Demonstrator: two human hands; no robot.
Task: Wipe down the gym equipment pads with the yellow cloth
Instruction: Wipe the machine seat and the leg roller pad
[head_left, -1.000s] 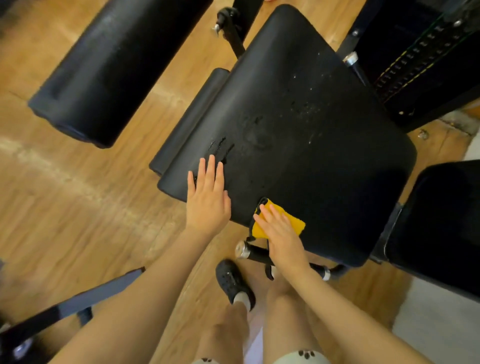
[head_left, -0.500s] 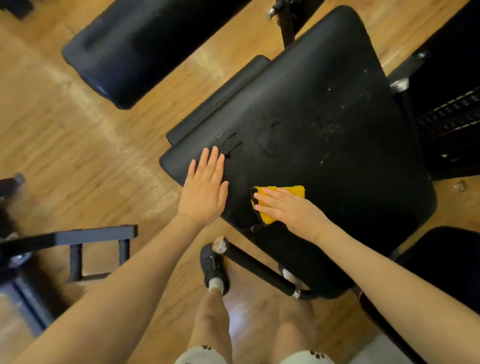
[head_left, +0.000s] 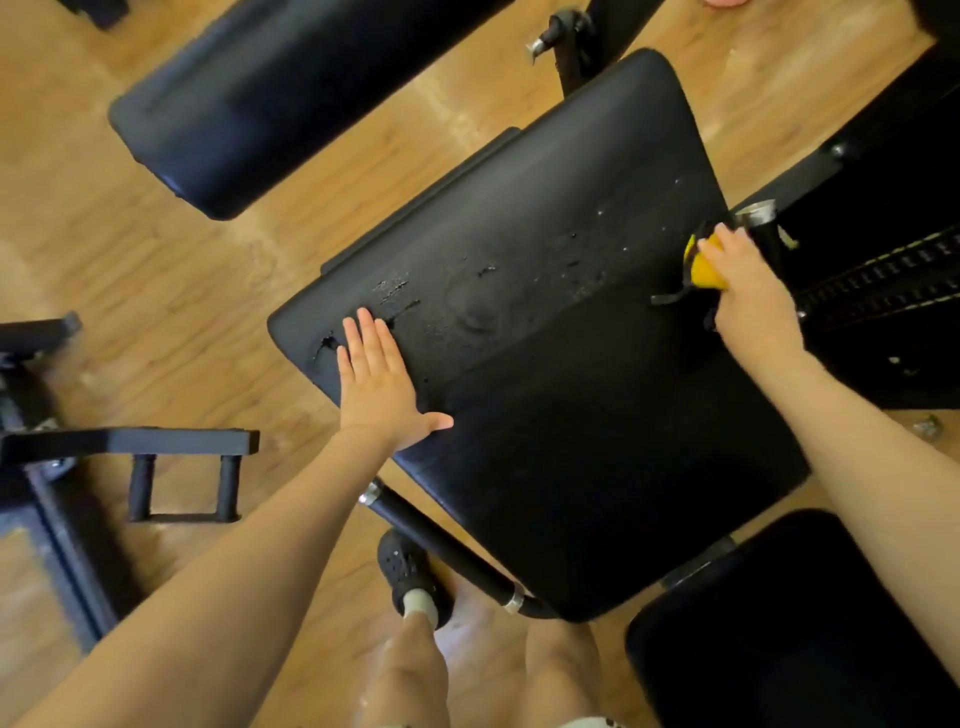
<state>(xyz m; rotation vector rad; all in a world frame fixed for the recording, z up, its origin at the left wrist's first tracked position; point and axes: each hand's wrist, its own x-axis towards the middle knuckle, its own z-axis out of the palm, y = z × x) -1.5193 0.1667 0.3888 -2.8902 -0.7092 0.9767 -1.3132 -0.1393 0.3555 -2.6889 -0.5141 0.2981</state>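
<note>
A large black seat pad (head_left: 545, 415) fills the middle of the view, with cracked, worn patches and small wet specks on its surface. My left hand (head_left: 382, 387) rests flat on the pad near its left corner, fingers straight and thumb spread. At the pad's right edge my right hand (head_left: 748, 296) holds the bunched yellow cloth (head_left: 702, 267) against the pad, just beside a chrome-capped black post (head_left: 759, 218). Most of the cloth is hidden under the fingers.
A black roller pad (head_left: 291, 98) lies at the upper left and another black pad (head_left: 795, 629) at the lower right. A black handle bar (head_left: 447, 551) runs below the seat, a foot frame (head_left: 156, 457) stands at left, and the weight stack (head_left: 883, 270) at right. The floor is wood.
My right hand has swept the yellow cloth from the pad's near edge, beside my left hand, across to the far right edge. My left hand stays on the pad.
</note>
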